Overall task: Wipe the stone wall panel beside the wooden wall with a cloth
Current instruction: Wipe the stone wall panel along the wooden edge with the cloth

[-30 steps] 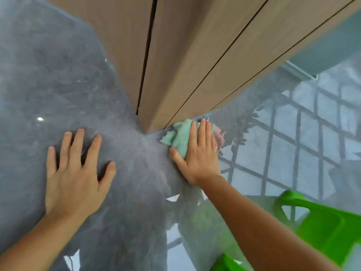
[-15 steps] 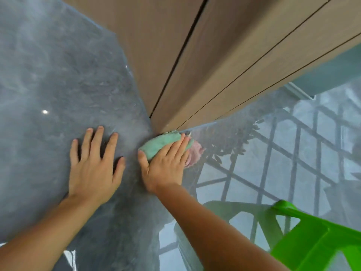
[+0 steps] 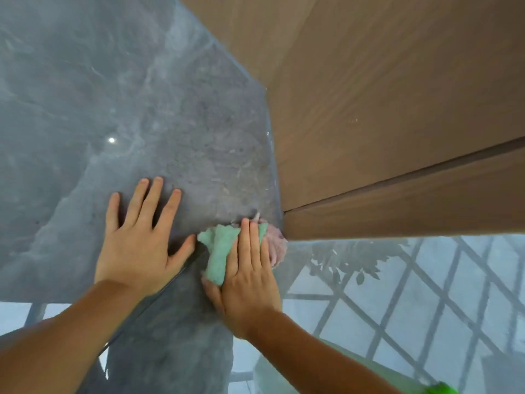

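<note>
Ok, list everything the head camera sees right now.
grey veined stone wall panel: one, grey, left and centre, beside the wood
brown wooden wall: one, brown, upper right, dark groove across it
crumpled mint-green and pink cloth: one, on the stone at the wood's lower corner
glossy pale surface: one, whitish, lower right, reflecting a lattice
bright green plastic object: one, bottom right edge, mostly cropped
left hand: one, flat on the stone, left of the cloth
right hand: one, straight fingers pressing the cloth

Glossy pale surface [image 3: 412, 331] at lower right mirrors a dark lattice grid [image 3: 443, 282] and leaf clump [image 3: 349, 260], bright green plastic bit [image 3: 441, 389] at bottom edge.
</note>
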{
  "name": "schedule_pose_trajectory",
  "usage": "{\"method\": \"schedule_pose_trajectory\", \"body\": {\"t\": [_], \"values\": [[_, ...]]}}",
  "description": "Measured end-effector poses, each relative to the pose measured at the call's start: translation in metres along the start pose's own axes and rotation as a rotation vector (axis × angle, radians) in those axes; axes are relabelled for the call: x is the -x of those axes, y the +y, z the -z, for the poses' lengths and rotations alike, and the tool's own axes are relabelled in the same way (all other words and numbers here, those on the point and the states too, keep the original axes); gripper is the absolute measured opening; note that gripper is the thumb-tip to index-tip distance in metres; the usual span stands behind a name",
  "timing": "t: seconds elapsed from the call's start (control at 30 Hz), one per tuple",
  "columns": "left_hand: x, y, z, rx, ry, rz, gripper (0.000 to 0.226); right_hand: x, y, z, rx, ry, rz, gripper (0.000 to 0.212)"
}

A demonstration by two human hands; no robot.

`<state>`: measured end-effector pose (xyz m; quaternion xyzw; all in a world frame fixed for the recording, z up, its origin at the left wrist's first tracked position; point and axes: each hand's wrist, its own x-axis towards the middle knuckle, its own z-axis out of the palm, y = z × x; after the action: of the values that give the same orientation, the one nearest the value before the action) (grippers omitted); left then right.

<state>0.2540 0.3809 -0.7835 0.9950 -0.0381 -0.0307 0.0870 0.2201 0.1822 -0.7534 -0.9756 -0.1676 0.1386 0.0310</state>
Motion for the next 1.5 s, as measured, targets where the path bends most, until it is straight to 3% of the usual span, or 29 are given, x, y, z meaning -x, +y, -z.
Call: {"method": "schedule_pose_trajectory", "body": {"t": [0.1, 0.27, 0.4, 0.5, 0.6, 0.73, 0.83, 0.93, 1.23, 1.33, 1.5], "values": [[0.002, -0.001, -0.002, 0.013, 0.015, -0.011, 0.08, -0.087, 0.008, 0.025, -0.007, 0.003, -0.031, 0.094], [0.0, -0.005, -0.006, 0.0, 0.063, -0.02, 0.083, -0.253, 0.036, 0.066, 0.042, 0.05, -0.159, 0.083], [0.002, -0.004, -0.004, 0.026, 0.079, -0.01, 0.087, -0.3, 0.038, 0.072, 0.039, 0.039, -0.157, 0.08], [0.002, -0.003, 0.002, 0.033, 0.052, -0.012, 0.087, -0.267, 0.038, 0.064, 0.041, 0.1, -0.149, 0.077], [0.002, -0.002, 0.004, 0.036, -0.005, 0.001, 0.09, -0.165, 0.034, 0.038, -0.013, 0.184, -0.089, 0.071], [0.002, -0.002, 0.005, 0.034, -0.023, 0.014, 0.092, 0.006, 0.024, -0.003, -0.08, 0.072, -0.1, 0.069], [0.0, -0.002, 0.005, 0.04, -0.016, 0.008, 0.092, 0.031, 0.02, -0.008, -0.092, 0.017, -0.125, 0.067], [0.001, -0.002, 0.006, 0.057, -0.035, 0.015, 0.093, -0.038, 0.018, 0.009, -0.101, 0.05, -0.086, 0.065], [-0.004, -0.005, 0.006, 0.123, 0.029, 0.023, 0.095, -0.34, -0.044, 0.086, 0.252, 0.136, 0.134, 0.062], [-0.006, -0.008, -0.002, 0.125, 0.048, 0.018, 0.098, -0.39, -0.08, 0.107, 0.318, 0.148, 0.206, 0.056], [-0.004, -0.007, 0.001, 0.099, 0.026, 0.011, 0.096, -0.407, -0.085, 0.099, 0.107, 0.033, 0.261, 0.06]]}}
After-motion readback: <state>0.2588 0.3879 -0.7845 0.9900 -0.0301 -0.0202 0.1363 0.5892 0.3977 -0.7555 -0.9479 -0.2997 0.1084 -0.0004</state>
